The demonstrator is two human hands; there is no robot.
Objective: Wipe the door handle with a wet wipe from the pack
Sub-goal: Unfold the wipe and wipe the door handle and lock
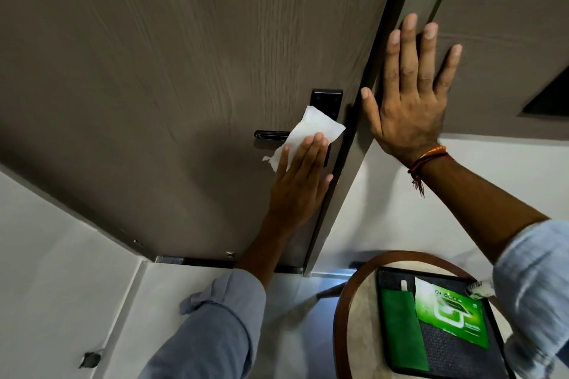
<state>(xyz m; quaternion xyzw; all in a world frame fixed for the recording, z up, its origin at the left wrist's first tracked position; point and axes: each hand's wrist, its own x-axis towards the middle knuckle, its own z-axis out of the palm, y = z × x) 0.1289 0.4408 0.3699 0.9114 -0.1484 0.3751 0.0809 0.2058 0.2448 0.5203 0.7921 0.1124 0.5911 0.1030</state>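
Observation:
A black lever door handle [269,136] on a black lock plate [326,100] sits near the right edge of a grey-brown wooden door [172,49]. My left hand [300,181] presses a white wet wipe [308,132] flat against the plate and the inner end of the lever; the wipe hides that part. My right hand [409,92] rests flat with fingers spread on the door frame, beside the door's edge, holding nothing. The green wet wipe pack [452,315] lies on a black tray at the bottom right.
A round table with a wooden rim [345,295] stands at the lower right, carrying the black tray [462,354] and a green cloth [400,326]. White floor lies below the door. A small dark object [90,359] sits at the lower left.

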